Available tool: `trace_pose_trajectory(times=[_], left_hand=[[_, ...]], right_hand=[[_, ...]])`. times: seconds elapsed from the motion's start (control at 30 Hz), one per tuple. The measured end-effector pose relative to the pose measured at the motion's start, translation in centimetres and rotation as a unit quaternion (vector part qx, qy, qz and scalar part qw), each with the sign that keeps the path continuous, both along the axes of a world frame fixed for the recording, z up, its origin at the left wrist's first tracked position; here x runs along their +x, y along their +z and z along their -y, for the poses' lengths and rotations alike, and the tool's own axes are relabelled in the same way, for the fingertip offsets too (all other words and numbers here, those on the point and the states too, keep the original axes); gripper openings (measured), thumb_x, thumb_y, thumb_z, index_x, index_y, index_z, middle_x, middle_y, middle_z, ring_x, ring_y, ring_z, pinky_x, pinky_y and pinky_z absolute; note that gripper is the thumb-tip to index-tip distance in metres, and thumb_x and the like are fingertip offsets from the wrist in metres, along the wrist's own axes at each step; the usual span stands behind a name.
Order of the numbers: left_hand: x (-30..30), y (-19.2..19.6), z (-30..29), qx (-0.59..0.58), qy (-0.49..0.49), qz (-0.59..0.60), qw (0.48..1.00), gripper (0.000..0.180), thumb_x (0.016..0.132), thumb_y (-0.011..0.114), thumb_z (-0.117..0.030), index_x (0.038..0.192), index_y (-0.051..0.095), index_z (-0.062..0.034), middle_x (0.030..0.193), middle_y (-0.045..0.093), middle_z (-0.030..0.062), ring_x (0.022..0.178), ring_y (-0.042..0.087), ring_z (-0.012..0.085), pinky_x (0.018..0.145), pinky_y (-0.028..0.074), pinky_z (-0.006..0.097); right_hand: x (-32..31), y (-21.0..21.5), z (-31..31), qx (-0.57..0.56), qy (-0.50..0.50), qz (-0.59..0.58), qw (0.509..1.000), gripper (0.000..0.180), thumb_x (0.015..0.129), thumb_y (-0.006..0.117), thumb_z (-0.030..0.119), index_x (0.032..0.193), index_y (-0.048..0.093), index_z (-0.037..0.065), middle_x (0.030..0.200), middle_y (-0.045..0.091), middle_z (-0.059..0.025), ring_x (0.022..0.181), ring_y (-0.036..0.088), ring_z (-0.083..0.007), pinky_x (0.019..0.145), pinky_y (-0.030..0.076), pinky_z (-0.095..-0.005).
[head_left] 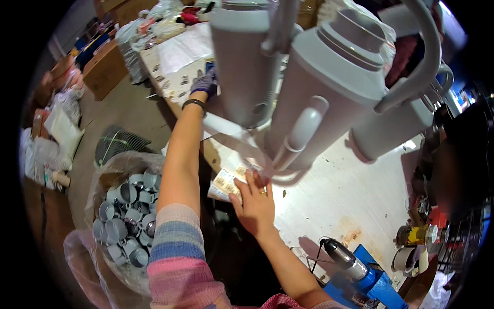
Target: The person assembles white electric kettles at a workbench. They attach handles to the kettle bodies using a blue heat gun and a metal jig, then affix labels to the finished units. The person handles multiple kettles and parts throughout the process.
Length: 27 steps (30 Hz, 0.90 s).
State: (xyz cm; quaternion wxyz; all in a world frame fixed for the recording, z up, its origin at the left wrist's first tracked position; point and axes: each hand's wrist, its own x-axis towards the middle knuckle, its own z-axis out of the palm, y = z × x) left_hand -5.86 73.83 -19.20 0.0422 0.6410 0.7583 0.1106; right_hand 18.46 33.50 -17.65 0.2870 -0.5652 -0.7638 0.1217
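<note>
My left hand, in a dark purple-grey glove, reaches to the far left of the table, beside a tall grey thermos jug. Its fingers look stretched out, next to a small dark blue thing that I cannot make out. Bare and with a ring on one finger, my right hand lies with fingers spread on a sheet of printed labels at the table's near edge. Just beyond it stands a second grey thermos jug with a large curved handle. Part of the sheet hangs over the edge.
A third grey jug stands further right. Blue equipment with a black-and-silver tool, tape rolls and a yellow-labelled jar are on the near right of the white table. A plastic-lined container holds several grey cups at left.
</note>
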Motion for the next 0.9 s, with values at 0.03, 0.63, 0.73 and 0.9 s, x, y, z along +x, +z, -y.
trace_pose_trajectory(times=[0.03,0.63,0.73,0.9], left_hand=[[0.3,-1.0,-0.8,-0.004,0.022,-0.008,1.0,0.06,0.094,0.045,-0.047,0.149,0.042,-0.0249,0.153,0.037,0.0218,0.136,0.044,0.0401,0.113,0.035,0.047],[-6.9,8.7,34.0,0.132,-0.08,0.456,0.876,0.015,0.085,0.075,-0.014,0.082,0.064,-0.0038,0.082,0.064,0.0003,0.074,0.055,0.009,0.069,0.046,0.024],[-4.0,9.2,39.9,0.074,-0.187,0.498,0.844,0.017,0.08,0.078,-0.01,0.083,0.063,-0.0015,0.093,0.069,0.0072,0.083,0.061,0.0115,0.079,0.051,0.027],[6.2,7.8,39.9,-0.091,-0.297,0.506,0.805,0.021,0.08,0.079,-0.013,0.087,0.063,-0.002,0.104,0.068,0.0075,0.096,0.061,0.0148,0.088,0.05,0.031]], right_hand=[[0.1,0.1,-0.1,0.011,0.005,-0.003,1.0,0.047,0.093,0.06,0.033,0.133,0.057,0.009,0.142,0.052,-0.0177,0.135,0.046,-0.0323,0.115,0.026,-0.0527],[3.8,0.0,4.3,0.01,-0.067,-0.011,0.998,0.037,0.09,0.065,0.029,0.118,0.065,0.005,0.125,0.064,-0.0119,0.127,0.052,-0.0296,0.115,0.027,-0.0513],[5.5,1.1,5.6,-0.016,-0.055,-0.037,0.998,0.022,0.088,0.067,0.023,0.102,0.07,0.007,0.12,0.064,-0.012,0.119,0.055,-0.0312,0.11,0.035,-0.0505],[6.6,0.4,6.4,0.035,-0.026,0.015,0.999,0.031,0.084,0.071,0.021,0.112,0.066,0.011,0.127,0.06,-0.0107,0.128,0.049,-0.0298,0.113,0.033,-0.0502]])
